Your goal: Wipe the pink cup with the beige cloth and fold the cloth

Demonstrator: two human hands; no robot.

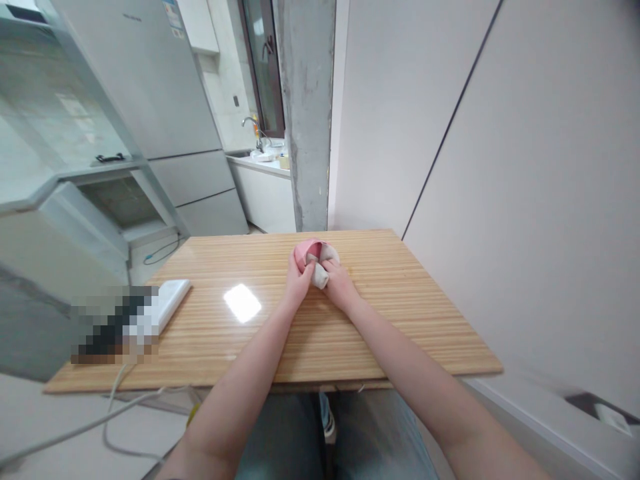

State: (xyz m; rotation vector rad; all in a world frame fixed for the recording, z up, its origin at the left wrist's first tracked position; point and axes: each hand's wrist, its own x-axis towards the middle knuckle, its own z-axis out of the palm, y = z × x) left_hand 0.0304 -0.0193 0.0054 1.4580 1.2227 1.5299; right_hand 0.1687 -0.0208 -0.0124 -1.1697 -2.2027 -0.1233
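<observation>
Over the far middle of the table, my left hand (299, 277) is wrapped round the left side of a small pink rounded, hollow item (303, 251). Its opening faces me, and its exact kind cannot be made out. A whitish cloth-like piece (321, 276) is bunched at the opening and hangs out toward me. My right hand (340, 283) is closed on this whitish piece, with some fingers reaching toward the inside of the pink item. Both hands are close together, and parts of the fingers are hidden by the folds.
A white power strip (173, 297) lies on the left of the wooden table (400, 320), beside a pixelated dark area. Its cable (113, 393) hangs over the front edge. A pale wall panel (475, 167) borders the right side. Behind are a grey pillar (310, 113) and a fridge (145, 80).
</observation>
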